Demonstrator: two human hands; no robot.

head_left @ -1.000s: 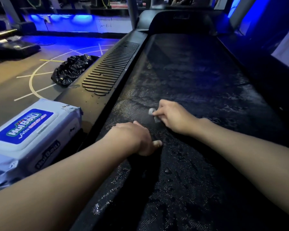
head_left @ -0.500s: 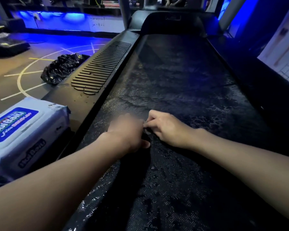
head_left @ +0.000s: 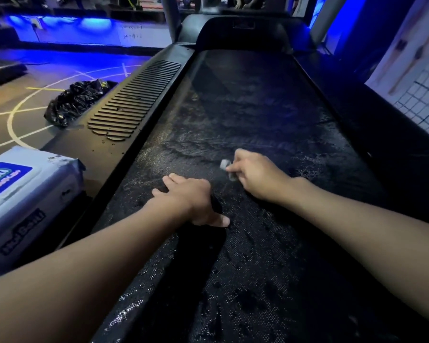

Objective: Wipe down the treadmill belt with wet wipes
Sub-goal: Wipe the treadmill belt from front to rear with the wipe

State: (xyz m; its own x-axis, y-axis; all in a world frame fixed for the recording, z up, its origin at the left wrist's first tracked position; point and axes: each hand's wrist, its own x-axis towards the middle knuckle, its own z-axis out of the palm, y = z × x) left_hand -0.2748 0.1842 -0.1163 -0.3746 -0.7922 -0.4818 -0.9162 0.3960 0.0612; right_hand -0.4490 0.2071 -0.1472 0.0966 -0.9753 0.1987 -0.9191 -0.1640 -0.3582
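The black treadmill belt (head_left: 258, 115) runs up the middle of the view, wet and glistening with droplets. My right hand (head_left: 255, 175) rests on the belt and grips a small crumpled grey-white wet wipe (head_left: 225, 165), which pokes out at its fingertips. My left hand (head_left: 191, 198) lies palm down on the belt a short way to the left and nearer me, fingers spread flat and thumb stretched out toward me.
A white and blue pack of wet wipes (head_left: 22, 194) sits at the left on the treadmill's side rail (head_left: 134, 110), which has a ribbed grille. A crumpled black plastic bag (head_left: 72, 100) lies on the floor beyond. The right rail (head_left: 394, 144) borders the belt.
My hands, close together half a second ago, have moved apart. The right hand slid right and forward, and the wipe shows again. The left hand has flattened on the belt.
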